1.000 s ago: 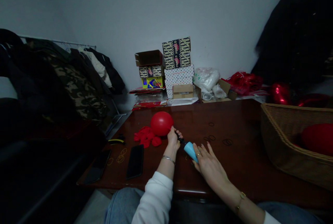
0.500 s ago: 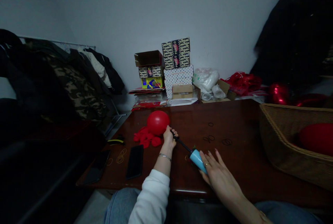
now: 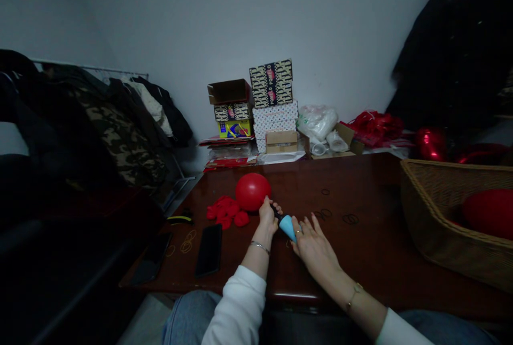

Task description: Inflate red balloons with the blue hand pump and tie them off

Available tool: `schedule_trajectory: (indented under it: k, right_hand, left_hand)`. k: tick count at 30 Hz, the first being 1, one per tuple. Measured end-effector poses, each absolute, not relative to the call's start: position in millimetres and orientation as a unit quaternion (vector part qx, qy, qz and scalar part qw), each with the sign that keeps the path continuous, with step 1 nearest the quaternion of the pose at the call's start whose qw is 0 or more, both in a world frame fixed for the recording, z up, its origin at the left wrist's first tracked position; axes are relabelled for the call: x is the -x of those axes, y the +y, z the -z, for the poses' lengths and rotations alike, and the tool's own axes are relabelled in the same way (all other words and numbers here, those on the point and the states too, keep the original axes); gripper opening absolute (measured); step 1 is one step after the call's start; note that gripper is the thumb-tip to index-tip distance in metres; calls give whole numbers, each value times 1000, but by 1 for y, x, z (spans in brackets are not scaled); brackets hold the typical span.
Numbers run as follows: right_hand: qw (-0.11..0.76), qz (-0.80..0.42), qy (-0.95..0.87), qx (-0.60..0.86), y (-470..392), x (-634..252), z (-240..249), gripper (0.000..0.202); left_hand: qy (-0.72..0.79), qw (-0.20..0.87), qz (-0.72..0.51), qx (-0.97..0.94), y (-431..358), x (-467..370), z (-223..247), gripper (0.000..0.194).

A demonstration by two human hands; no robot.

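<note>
A round, partly inflated red balloon (image 3: pixel 253 192) sits over the table just beyond my left hand (image 3: pixel 268 213). That hand is closed around the balloon's neck and the black end of a hand balloon pump; the join is hidden by the fingers. The pump's light blue barrel (image 3: pixel 287 227) slants toward my right hand (image 3: pixel 315 246), which grips it with thumb and palm while the fingers lie stretched along it. Several uninflated red balloons (image 3: pixel 224 209) lie in a heap to the left.
Two dark phones (image 3: pixel 209 250) and tan rubber bands (image 3: pixel 187 242) lie at left, near a yellow-and-black tool (image 3: pixel 180 219). Dark bands (image 3: pixel 350 219) lie at right. A wicker basket (image 3: pixel 420 201) holds a red balloon (image 3: pixel 487 212). Boxes (image 3: pixel 275 120) stand stacked behind the table.
My right hand has pushed the blue barrel up and left, so the black shaft that showed between the hands is covered. The balloon and left hand have shifted slightly right.
</note>
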State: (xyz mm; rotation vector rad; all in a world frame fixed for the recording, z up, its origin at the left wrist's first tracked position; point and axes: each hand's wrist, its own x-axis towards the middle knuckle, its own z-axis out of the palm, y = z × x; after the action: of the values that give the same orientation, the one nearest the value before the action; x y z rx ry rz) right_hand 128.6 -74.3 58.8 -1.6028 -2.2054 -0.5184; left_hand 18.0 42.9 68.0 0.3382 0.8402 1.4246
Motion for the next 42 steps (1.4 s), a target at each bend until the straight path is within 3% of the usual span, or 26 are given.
schedule_trajectory:
  k: [20,42]
  right_hand:
    - [204,208,-790,539,-121,-174,-29,54]
    - [179,149,-779,582,-75,-122,-60,52]
  left_hand:
    - [371,650,-648,-143,60,5,-64,29]
    - [393,649,-632,-160,51,-10,-65,26]
